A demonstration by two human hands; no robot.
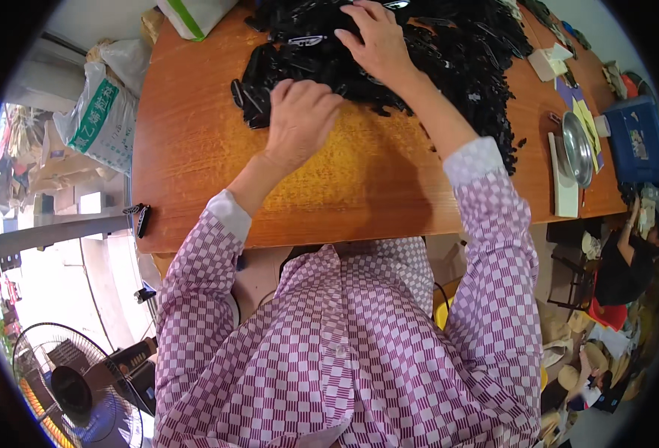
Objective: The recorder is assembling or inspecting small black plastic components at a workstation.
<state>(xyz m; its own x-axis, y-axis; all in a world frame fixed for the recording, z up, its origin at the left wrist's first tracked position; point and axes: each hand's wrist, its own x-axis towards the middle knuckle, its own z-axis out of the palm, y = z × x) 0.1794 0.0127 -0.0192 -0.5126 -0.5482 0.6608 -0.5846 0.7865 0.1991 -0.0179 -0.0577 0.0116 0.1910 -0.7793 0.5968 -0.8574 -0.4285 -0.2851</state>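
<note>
A large heap of small black plastic parts [449, 71] covers the far side of the wooden table [195, 172]. At the heap's near left edge is my left hand [301, 119], its fingers curled down against the black parts; the fingertips are hidden, so what they grip does not show. Farther forward and to the right, my right hand [380, 46] reaches over the heap with thumb and fingers apart, and nothing shows held in it. A long black part with a pale, shiny face [307, 41] lies on the heap between the hands.
To the right are a metal bowl [577, 149], a white box [550, 63] and a blue bin [638, 138]. A few black pieces [143, 218] lie at the left table corner. White sacks [105, 119] and a fan [72, 388] stand left. Another person [620, 269] sits far right.
</note>
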